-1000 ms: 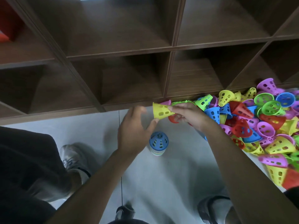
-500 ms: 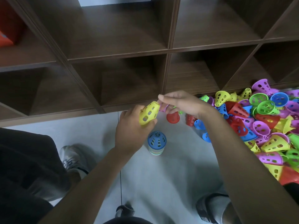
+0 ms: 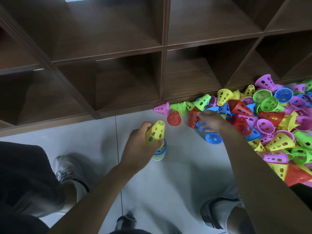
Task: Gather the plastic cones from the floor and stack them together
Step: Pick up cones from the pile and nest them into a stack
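Left hand (image 3: 136, 147) lowered, gripping yellow cone (image 3: 155, 133) over stack (image 3: 159, 152); right hand (image 3: 211, 121) grasps blue cone (image 3: 203, 126) beside red cone (image 3: 174, 118).

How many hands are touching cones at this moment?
2. The left hand holds a yellow cone above the stack; the right hand touches a blue cone at the pile's edge.

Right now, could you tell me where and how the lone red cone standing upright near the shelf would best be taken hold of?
Grip the red cone around its narrow upper part, coming straight down from above. It stands on its wide rim with the small top up and bare floor around it, so fingers could likely close on opposite sides; the holes in its wall may help the hold.
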`<control>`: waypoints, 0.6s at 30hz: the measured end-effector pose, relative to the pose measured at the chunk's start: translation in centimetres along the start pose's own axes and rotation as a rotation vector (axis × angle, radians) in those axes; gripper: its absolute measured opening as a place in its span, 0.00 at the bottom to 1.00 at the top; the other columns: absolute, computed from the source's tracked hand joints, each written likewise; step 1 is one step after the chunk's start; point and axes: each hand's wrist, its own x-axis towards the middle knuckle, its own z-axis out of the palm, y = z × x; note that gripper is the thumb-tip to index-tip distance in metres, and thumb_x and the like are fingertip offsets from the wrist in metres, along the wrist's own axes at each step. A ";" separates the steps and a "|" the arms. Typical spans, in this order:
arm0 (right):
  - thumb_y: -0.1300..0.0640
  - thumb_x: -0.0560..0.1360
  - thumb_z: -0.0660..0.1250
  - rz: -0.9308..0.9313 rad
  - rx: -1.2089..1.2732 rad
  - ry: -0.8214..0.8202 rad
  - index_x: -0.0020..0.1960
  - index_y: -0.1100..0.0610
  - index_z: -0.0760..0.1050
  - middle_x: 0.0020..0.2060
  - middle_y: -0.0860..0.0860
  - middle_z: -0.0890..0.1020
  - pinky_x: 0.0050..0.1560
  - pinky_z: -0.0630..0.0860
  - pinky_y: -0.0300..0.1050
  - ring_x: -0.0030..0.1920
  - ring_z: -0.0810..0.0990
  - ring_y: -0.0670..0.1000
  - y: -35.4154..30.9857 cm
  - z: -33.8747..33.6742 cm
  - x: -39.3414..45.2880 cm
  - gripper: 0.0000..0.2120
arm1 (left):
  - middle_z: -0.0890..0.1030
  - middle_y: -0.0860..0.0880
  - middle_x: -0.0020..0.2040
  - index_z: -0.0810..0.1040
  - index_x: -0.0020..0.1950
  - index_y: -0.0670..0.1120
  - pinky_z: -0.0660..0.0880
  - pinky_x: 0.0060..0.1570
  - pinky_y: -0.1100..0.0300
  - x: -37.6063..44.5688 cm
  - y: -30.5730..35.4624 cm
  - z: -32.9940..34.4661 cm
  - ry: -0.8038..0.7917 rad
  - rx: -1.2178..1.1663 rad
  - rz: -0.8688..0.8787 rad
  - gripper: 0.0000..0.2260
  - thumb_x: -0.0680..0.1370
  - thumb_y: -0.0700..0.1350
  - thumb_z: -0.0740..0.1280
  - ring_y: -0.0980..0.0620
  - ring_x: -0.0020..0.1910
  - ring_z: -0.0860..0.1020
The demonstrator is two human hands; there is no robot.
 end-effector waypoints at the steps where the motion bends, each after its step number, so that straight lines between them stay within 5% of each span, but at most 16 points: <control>1: 0.44 0.81 0.63 0.027 0.005 0.013 0.71 0.53 0.70 0.61 0.54 0.79 0.56 0.79 0.53 0.51 0.83 0.54 0.8 0.1 0.4 0.22 | 0.83 0.53 0.43 0.76 0.53 0.54 0.79 0.42 0.53 0.0 -0.3 0.2 -0.006 0.014 0.016 0.12 0.72 0.51 0.73 0.55 0.42 0.82; 5: 0.45 0.81 0.64 0.096 0.088 0.031 0.77 0.51 0.62 0.62 0.54 0.76 0.51 0.78 0.51 0.49 0.80 0.56 2.8 0.9 1.5 0.27 | 0.82 0.56 0.47 0.78 0.55 0.53 0.78 0.47 0.55 0.0 -1.5 0.7 -0.004 0.080 0.074 0.15 0.70 0.52 0.73 0.56 0.47 0.80; 9: 0.46 0.79 0.66 0.128 0.136 0.036 0.80 0.47 0.53 0.64 0.55 0.76 0.48 0.79 0.50 0.52 0.80 0.56 4.5 1.7 2.8 0.34 | 0.80 0.56 0.50 0.77 0.56 0.52 0.68 0.47 0.73 -0.3 -2.2 1.0 -0.011 0.166 0.098 0.16 0.70 0.49 0.75 0.59 0.49 0.74; 14: 0.51 0.81 0.66 0.090 0.239 0.062 0.81 0.49 0.50 0.63 0.53 0.72 0.55 0.79 0.55 0.53 0.80 0.58 5.3 2.0 3.2 0.35 | 0.78 0.57 0.54 0.75 0.60 0.55 0.64 0.51 0.73 -0.4 -3.3 1.1 -0.057 0.239 0.081 0.19 0.70 0.54 0.71 0.56 0.54 0.73; 18: 0.54 0.82 0.63 0.104 0.377 0.125 0.76 0.54 0.62 0.60 0.52 0.75 0.37 0.75 0.45 0.46 0.83 0.55 4.7 2.2 3.5 0.25 | 0.79 0.57 0.57 0.75 0.61 0.54 0.72 0.58 0.62 0.0 -3.1 1.1 -0.053 0.157 0.083 0.24 0.70 0.63 0.70 0.56 0.57 0.76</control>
